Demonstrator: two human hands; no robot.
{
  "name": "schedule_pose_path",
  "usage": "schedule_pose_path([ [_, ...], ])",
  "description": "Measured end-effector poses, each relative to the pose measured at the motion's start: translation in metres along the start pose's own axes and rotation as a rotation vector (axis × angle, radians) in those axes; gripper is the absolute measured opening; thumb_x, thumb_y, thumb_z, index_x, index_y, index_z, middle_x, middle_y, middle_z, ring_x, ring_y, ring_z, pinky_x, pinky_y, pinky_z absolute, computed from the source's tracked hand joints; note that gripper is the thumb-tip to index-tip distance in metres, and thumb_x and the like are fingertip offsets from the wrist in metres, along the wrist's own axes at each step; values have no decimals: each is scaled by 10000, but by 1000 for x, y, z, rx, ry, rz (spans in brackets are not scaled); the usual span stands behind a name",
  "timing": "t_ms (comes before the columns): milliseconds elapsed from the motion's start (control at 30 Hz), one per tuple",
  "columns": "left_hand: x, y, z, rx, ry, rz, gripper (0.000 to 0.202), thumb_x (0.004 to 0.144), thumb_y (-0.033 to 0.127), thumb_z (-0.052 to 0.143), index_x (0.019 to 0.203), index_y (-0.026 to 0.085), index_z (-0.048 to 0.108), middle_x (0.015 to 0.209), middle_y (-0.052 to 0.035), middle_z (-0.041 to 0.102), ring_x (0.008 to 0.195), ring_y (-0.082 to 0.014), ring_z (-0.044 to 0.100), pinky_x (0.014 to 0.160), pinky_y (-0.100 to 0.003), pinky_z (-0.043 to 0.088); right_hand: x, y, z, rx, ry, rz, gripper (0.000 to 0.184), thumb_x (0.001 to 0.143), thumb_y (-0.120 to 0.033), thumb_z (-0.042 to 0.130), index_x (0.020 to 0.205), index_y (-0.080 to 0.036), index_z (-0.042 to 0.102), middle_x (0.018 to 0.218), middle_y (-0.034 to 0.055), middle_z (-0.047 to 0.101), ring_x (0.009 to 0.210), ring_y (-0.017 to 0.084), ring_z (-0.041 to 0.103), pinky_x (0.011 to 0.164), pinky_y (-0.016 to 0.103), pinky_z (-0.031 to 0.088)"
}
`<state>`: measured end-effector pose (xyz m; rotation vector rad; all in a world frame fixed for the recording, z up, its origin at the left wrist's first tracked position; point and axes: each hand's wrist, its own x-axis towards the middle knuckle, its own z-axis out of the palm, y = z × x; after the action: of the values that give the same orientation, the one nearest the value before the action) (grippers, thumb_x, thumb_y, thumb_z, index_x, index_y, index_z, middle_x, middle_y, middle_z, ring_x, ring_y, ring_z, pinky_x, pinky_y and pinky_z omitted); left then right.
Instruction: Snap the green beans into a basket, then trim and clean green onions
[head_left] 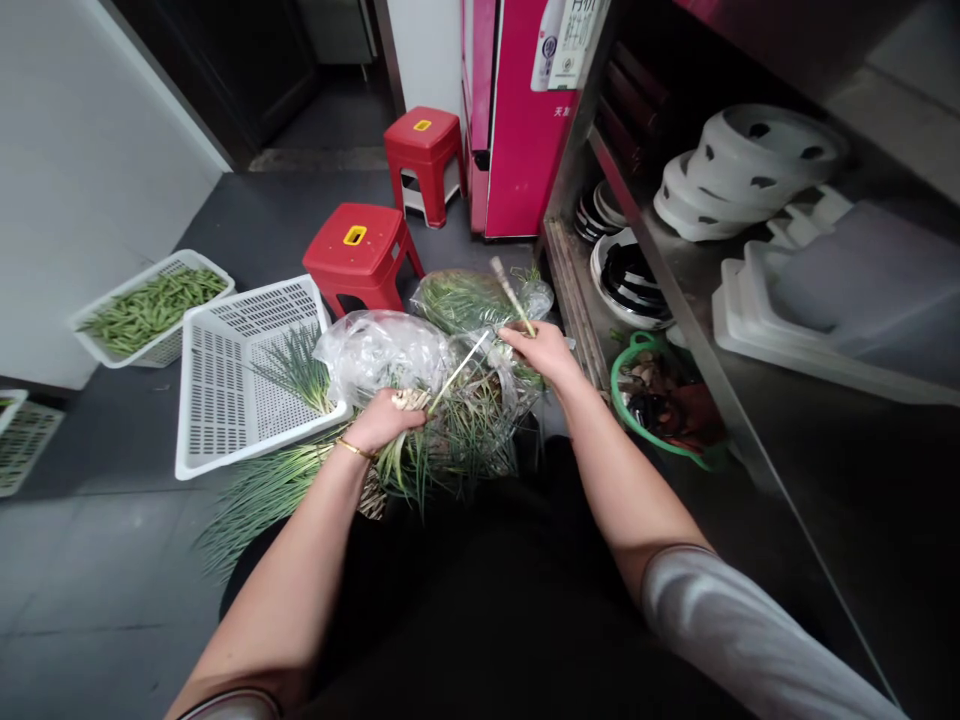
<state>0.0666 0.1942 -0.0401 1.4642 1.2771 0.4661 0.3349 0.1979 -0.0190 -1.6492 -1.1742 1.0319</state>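
My left hand (382, 418) is closed round the root end of a bundle of green chives (277, 485) that trails down to the left over the floor. My right hand (541, 350) is closed in a pinch on a pale straw tie (510, 292), which sticks up from the fingers and also runs back to the bundle. Under both hands lies a clear plastic bag (390, 350) with more chives inside.
A white slotted basket (225, 400) holds a few chives at left; another basket (150, 310) holds green beans. Two red stools (360, 250) stand behind. A green tub (637, 390) of scraps sits by a steel shelf (750, 400) with plates and trays.
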Motion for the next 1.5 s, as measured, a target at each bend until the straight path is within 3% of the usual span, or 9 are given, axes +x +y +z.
schedule_pose_path([
  [167, -1, 1, -3, 65, -139, 54, 114, 542, 198, 708, 589, 142, 620, 566, 7, 582, 544, -113, 500, 540, -231, 416, -3, -8, 24, 191, -81, -49, 312, 639, -445, 678, 724, -151, 620, 569, 2, 591, 457, 89, 404, 468, 238, 317],
  [400, -10, 17, -11, -85, 112, 24, 517, 535, 312, 789, 1011, 134, 693, 731, -17, 671, 581, -121, 557, 599, -252, 464, -21, -21, 30, -294, -146, -341, 147, 730, -271, 619, 643, -156, 648, 582, 5, 574, 580, 131, 491, 594, 260, 341],
  [667, -8, 22, 10, -240, 116, 86, 264, 513, 263, 796, 689, 124, 658, 649, -12, 636, 581, -120, 547, 575, -245, 453, -43, -15, 77, -98, -315, -359, 233, 744, -317, 650, 924, -169, 671, 784, 17, 642, 692, 146, 544, 643, 249, 390],
  [800, -9, 23, -7, -512, 181, 91, 247, 491, 218, 802, 628, 128, 617, 555, 16, 573, 468, -80, 488, 453, -209, 381, -36, 5, 81, -94, -663, -307, 221, 717, -347, 659, 772, -135, 685, 645, -11, 609, 623, 130, 526, 591, 230, 370],
  [967, -21, 23, -43, -655, 261, 218, 179, 535, 197, 769, 609, 139, 617, 463, 26, 516, 396, -65, 440, 401, -203, 329, -27, 13, 68, -185, -784, -269, 151, 673, -274, 680, 719, -130, 686, 625, -27, 601, 608, 109, 513, 600, 214, 362],
  [1067, -31, 22, -68, -736, 235, 397, 115, 580, 214, 737, 622, 160, 644, 419, 28, 509, 392, -82, 439, 431, -227, 374, -18, 17, 49, -358, -751, -239, 84, 656, -222, 679, 652, -139, 671, 565, -40, 556, 563, 100, 473, 578, 216, 337],
  [1233, -37, 13, -97, -845, 142, 661, 194, 554, 296, 768, 592, 167, 627, 367, 38, 465, 318, -85, 366, 364, -240, 335, -13, 13, 38, -326, -237, -188, 112, 713, -220, 632, 751, -128, 683, 559, -38, 506, 533, 97, 428, 551, 226, 317],
  [1367, -31, 11, -91, -894, 164, 672, 196, 554, 276, 767, 600, 164, 612, 368, 46, 438, 322, -89, 362, 362, -243, 331, -46, -9, 72, -71, -504, -325, 352, 764, -338, 637, 1072, -170, 659, 693, -23, 596, 565, 98, 484, 546, 214, 351],
  [1500, -26, 17, -79, -890, 171, 618, 161, 587, 254, 759, 631, 157, 639, 387, 37, 468, 352, -85, 374, 388, -237, 337, -62, -8, 113, -350, -659, -484, 288, 827, -364, 587, 1044, -191, 667, 886, 42, 687, 774, 158, 608, 683, 247, 420],
])
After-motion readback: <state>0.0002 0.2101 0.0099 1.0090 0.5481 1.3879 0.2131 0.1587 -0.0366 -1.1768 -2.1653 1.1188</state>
